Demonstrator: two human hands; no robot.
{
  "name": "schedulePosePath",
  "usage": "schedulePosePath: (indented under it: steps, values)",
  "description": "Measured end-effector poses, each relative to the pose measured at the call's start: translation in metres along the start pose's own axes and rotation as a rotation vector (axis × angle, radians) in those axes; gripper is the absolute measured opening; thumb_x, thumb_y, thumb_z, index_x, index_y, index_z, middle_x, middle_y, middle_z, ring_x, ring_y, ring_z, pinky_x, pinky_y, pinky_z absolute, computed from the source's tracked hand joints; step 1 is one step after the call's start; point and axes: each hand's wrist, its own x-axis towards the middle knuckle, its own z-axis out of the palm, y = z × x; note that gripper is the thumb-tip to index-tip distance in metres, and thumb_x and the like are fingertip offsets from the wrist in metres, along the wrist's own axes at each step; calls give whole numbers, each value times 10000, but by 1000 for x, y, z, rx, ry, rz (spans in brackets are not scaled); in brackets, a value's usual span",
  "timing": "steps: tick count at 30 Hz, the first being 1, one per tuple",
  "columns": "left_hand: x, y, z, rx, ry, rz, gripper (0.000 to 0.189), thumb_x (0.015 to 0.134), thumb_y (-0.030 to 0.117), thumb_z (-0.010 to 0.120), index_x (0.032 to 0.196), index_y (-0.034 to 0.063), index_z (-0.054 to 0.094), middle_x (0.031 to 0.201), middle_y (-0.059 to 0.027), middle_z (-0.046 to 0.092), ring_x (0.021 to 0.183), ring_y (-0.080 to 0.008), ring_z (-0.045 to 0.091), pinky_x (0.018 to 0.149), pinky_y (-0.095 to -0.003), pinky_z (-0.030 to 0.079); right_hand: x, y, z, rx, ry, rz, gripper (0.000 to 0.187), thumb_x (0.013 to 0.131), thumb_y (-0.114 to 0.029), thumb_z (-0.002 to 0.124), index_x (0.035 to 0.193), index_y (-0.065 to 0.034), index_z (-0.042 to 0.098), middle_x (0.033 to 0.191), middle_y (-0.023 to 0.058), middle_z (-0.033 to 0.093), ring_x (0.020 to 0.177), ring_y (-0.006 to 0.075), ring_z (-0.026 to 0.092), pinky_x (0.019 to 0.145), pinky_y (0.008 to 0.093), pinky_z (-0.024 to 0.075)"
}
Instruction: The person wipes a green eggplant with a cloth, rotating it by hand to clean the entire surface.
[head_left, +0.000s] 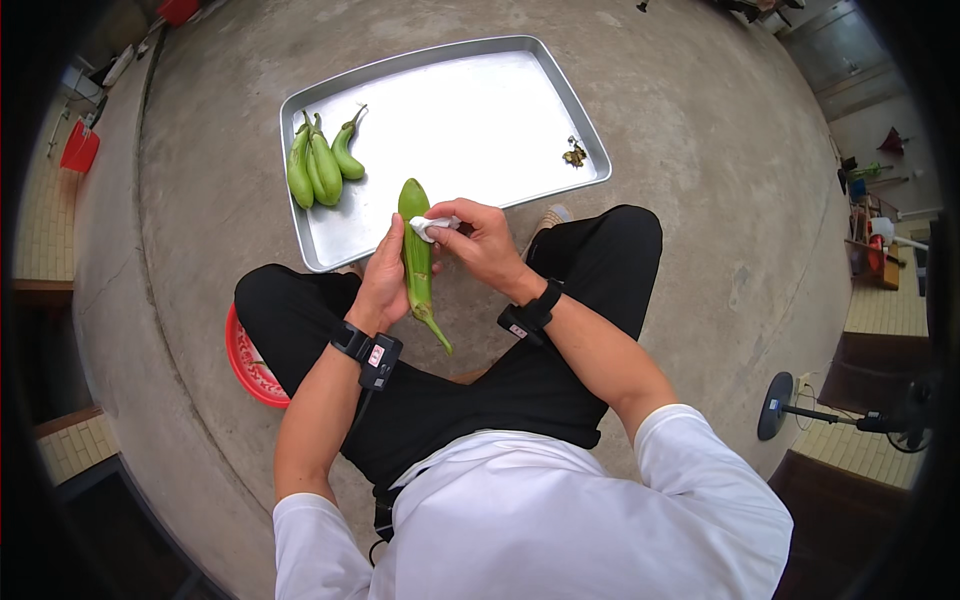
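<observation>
A long green eggplant (417, 262) lies in my left hand (386, 274), its stem pointing down towards my lap and its rounded end away from me. My left fingers wrap beneath it, and some tips show on its right side. Between the thumb and fingers of my right hand (480, 244) is a crumpled white tissue or cloth (426, 226), pressed against the upper part of the eggplant. Beyond my hands, several more green eggplants (325, 169) rest in the left end of a shallow metal tray (300, 232).
Small brown and green scraps (574, 154) lie in the tray's right corner. A red patterned basin (244, 367) sits on the concrete floor beside my left knee. A standing fan (862, 420) is at the right, and a red bucket (79, 147) is far left.
</observation>
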Motion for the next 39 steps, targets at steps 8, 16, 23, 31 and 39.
schedulePosePath:
  steps: [8,16,23,31,39]
  values:
    - [-2,-2,4,39,-87,-19,502,1138,525,415,1349,99,577,1100,-39,656,972,-149,626,842,-345,551,3,0,-6,30,113,2,196,968,-47,740,1150,26,725,850,46,727,698,84,674,616,237,533]
    - [-2,-3,3,100,-142,-21,461,1144,485,434,1362,105,576,1089,-47,655,945,-144,624,832,-325,547,7,-2,-11,131,186,42,228,993,-110,737,1179,22,729,860,3,720,693,50,634,628,210,519]
    - [0,-6,1,141,-166,-42,494,1142,501,421,1379,95,571,1135,-47,653,997,-157,616,882,-359,524,12,3,-17,242,206,164,268,979,-136,762,1199,11,728,858,-14,717,651,32,609,575,185,476]
    - [-2,-4,10,195,-169,22,484,1135,503,442,1412,123,558,1174,-36,643,1045,-158,606,916,-362,508,15,3,-25,424,155,343,264,983,-138,759,1188,23,719,841,22,727,610,54,621,517,190,453]
    - [2,-4,5,133,-186,-17,506,1153,493,381,1437,102,531,1268,-59,644,1102,-191,613,940,-375,512,14,11,-22,423,128,402,247,972,-117,765,1157,37,706,822,34,718,602,66,621,503,205,454]
